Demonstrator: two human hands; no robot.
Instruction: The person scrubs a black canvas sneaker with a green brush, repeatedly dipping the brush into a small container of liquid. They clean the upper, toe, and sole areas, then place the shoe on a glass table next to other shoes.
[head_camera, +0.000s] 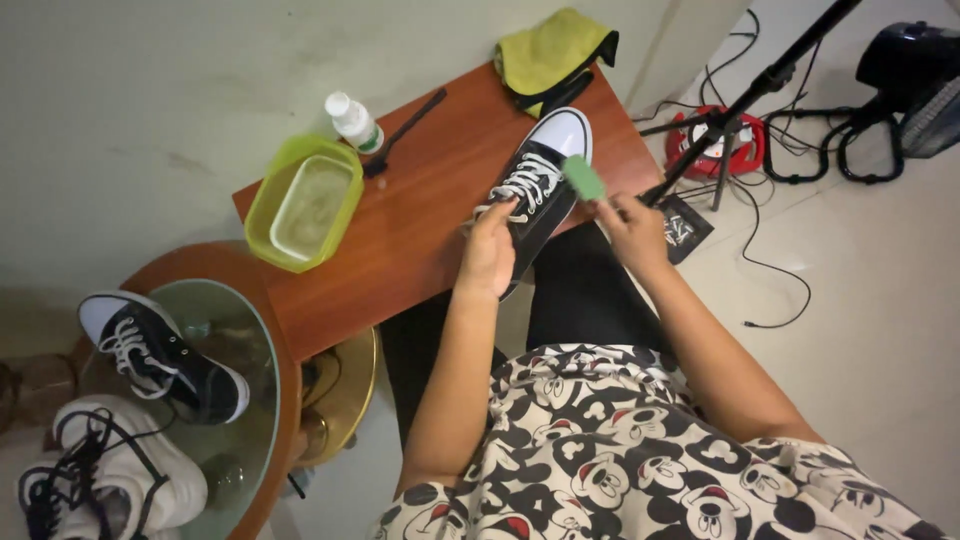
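Note:
A black canvas sneaker (540, 180) with white laces and a white toe cap lies on the reddish wooden table (420, 220). My left hand (490, 250) grips its heel end and side. A small green sponge (583, 178) is pinched in my right hand (630, 228) and pressed against the sneaker's right side near the toe.
A yellow-green tub (303, 203) of cloudy water, a white bottle (353, 121), a dark brush (405, 130) and a yellow cloth (552, 52) are on the table. At the lower left, a round glass table (250, 400) holds another black sneaker (160, 355) and white shoes (100, 485). Tripod legs and cables occupy the floor at right.

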